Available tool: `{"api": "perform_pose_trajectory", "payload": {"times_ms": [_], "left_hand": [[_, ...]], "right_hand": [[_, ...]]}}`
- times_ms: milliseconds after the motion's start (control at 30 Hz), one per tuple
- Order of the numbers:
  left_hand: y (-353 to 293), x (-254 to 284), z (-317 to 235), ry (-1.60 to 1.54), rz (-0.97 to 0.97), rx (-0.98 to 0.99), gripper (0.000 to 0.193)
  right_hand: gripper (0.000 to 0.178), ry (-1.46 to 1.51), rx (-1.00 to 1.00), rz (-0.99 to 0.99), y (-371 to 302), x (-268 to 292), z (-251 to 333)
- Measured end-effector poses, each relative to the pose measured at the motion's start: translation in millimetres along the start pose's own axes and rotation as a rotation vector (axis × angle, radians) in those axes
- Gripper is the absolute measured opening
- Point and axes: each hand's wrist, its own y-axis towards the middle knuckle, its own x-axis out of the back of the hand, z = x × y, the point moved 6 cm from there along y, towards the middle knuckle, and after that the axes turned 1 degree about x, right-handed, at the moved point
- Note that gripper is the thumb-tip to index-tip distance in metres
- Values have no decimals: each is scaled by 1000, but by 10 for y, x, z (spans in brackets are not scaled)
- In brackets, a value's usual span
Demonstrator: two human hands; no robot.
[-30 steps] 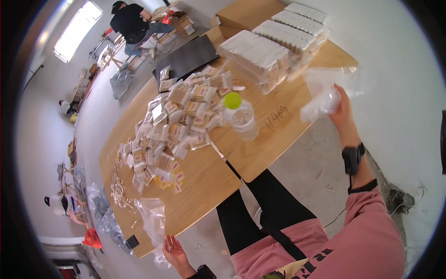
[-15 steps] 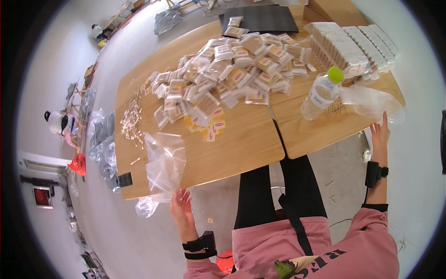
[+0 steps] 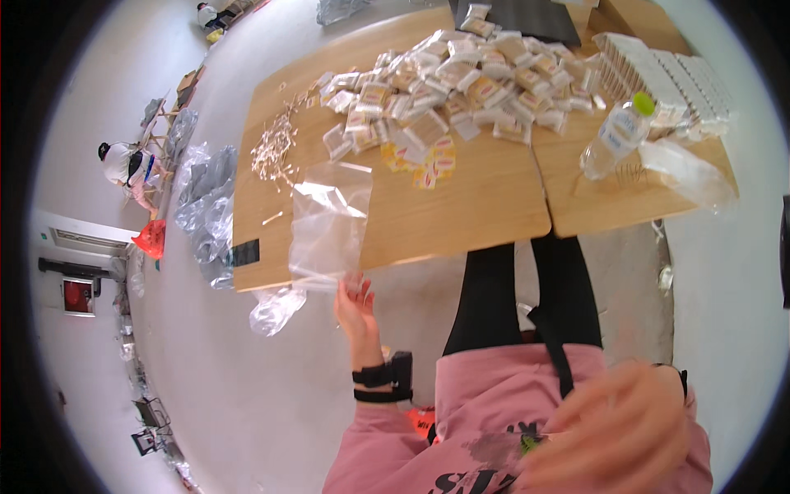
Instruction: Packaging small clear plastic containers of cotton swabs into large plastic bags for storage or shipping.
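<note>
A clear plastic bag lies flat over the table's near left edge. My left hand is at its near end, fingers curled on the edge of the film. Close to my chest my right hand is smeared by motion, so its fingers do not show clearly. Beyond the bag rises a heap of small cotton swab packets. Several yellow and white cards lie in front of that heap. Loose cotton swabs are scattered at the left.
At the right stand a clear bottle with a green cap, a crumpled clear bag and stacked white packs. A dark sheet lies at the back. Plastic bags sit left of the table. Another person is farther left.
My right hand has left the table's right edge and come back toward my chest. The clear bag by my left hand lies flatter now. The view has shifted, moving the table up and right.
</note>
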Motion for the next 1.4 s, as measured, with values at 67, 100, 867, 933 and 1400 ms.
{"api": "perform_pose_trajectory", "payload": {"times_ms": [67, 100, 867, 933, 1400], "left_hand": [[16, 49, -145, -2, -40, -42, 30], [65, -3, -189, 70, -24, -88, 28], [-41, -865, -2138, 4, 281, -623, 16], [-207, -951, -2242, -13, 396, -649, 17], [-2836, -915, -429, 756, 884, -450, 13]], "right_hand": [[23, 168, 121, 360, 418, -366, 85], [10, -28, 157, 310, 389, -473, 145], [37, -29, -874, -204, -540, -61, -268], [34, -9, -916, -263, -646, -28, -253], [27, -421, -788, -43, -867, -454, 159]]}}
